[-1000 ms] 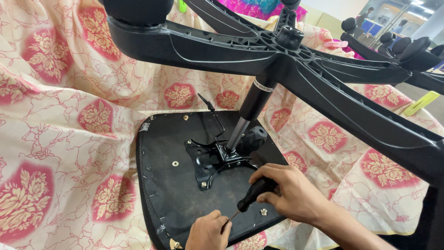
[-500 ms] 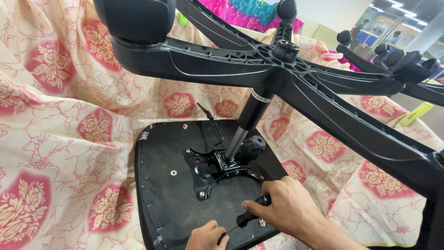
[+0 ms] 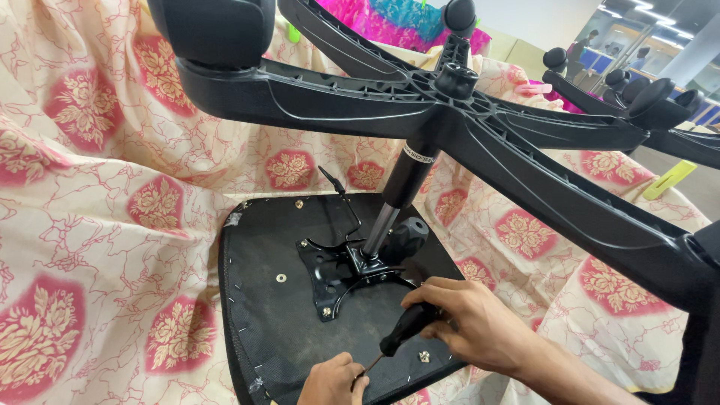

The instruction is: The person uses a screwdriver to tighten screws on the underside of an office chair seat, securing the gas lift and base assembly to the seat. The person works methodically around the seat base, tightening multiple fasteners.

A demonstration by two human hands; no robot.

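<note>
Since the earlier frame the head camera has drawn closer, and both hands sit lower in the frame, nearer the seat's front edge. At the left and centre, the upturned black seat base [image 3: 262, 315] lies on the floral cloth [image 3: 90, 225], its metal mounting plate [image 3: 337, 274] already fastened around the gas cylinder [image 3: 397, 195]. At bottom centre the left hand [image 3: 330, 381] curls its fingers, pinching the screwdriver [image 3: 401, 334] near its tip. To the right, the right hand [image 3: 469, 322] wraps closed around the black handle. A loose-looking screw [image 3: 424, 356] lies just beside the tool. Judging by the brass fittings showing, several fasteners are seated; this edge one seems unfinished. Above spans the star-shaped wheel base [image 3: 465, 112].
</note>
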